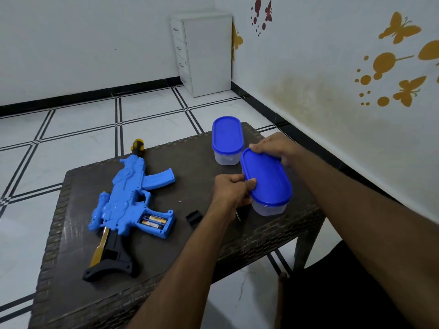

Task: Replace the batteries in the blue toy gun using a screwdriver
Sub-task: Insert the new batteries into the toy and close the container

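Observation:
The blue toy gun (128,195) lies on the dark table (166,257), its battery compartment open with batteries (154,221) showing inside. A black compartment cover (194,217) and a small screw (179,201) lie beside it. A clear container with a blue lid (267,181) is tilted at the table's right. My left hand (231,189) grips its near left edge, thumb on the lid. My right hand (276,146) holds the lid's far edge. A screwdriver tip (238,216) pokes out below my left hand.
A second blue-lidded container (227,138) stands upright at the table's far right corner. A white drawer cabinet (202,53) stands in the room's corner. Tiled floor surrounds the table, and a wall runs close along its right side.

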A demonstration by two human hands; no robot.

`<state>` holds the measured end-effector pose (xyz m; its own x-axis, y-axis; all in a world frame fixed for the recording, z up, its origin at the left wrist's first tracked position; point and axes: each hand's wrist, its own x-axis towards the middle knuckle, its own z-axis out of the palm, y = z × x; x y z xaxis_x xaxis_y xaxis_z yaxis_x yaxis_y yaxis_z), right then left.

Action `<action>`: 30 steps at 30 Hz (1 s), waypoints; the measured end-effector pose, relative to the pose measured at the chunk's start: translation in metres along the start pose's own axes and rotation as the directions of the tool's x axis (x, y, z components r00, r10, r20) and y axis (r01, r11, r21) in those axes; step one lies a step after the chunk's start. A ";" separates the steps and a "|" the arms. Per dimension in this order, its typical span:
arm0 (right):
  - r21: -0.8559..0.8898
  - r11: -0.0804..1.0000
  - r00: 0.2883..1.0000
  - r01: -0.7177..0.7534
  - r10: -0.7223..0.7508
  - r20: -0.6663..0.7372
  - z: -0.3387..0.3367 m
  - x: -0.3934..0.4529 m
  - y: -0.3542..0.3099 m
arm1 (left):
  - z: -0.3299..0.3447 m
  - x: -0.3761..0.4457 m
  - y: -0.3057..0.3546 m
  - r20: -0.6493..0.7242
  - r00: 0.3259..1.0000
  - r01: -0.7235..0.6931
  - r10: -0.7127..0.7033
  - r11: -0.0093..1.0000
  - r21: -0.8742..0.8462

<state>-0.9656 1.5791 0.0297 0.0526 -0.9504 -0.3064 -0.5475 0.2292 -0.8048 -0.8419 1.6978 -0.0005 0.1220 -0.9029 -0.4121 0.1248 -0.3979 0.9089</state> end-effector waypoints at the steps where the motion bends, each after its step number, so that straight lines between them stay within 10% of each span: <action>1: 0.035 0.996 0.995 -0.083 0.081 0.055 -0.004 -0.001 -0.004 | 0.000 0.000 -0.001 -0.001 1.000 0.001 -0.001 1.000 -0.004; 12: 0.014 0.976 0.953 -0.216 0.208 0.219 -0.010 0.018 -0.011 | 0.001 0.000 -0.001 -0.002 1.000 0.030 -0.030 0.997 -0.075; 19: -0.165 0.985 0.992 0.050 -0.030 0.120 -0.013 0.009 0.004 | -0.001 -0.003 -0.005 0.026 0.999 -0.024 0.026 0.996 -0.085; 24: -0.023 0.995 0.994 0.094 -0.095 -0.058 -0.022 -0.028 0.044 | -0.006 -0.005 -0.009 -0.008 0.997 -0.075 0.075 0.997 -0.035; 30: 0.096 0.995 0.992 -0.019 0.008 0.122 -0.039 -0.084 0.078 | -0.008 -0.018 -0.018 0.134 0.990 0.031 -0.042 0.996 0.084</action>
<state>-1.0456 1.6687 0.0126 0.1500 -0.9159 -0.3722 -0.4656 0.2667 -0.8439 -0.8384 1.7223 -0.0105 -0.0165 -0.8989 -0.4378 0.0455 -0.4380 0.8978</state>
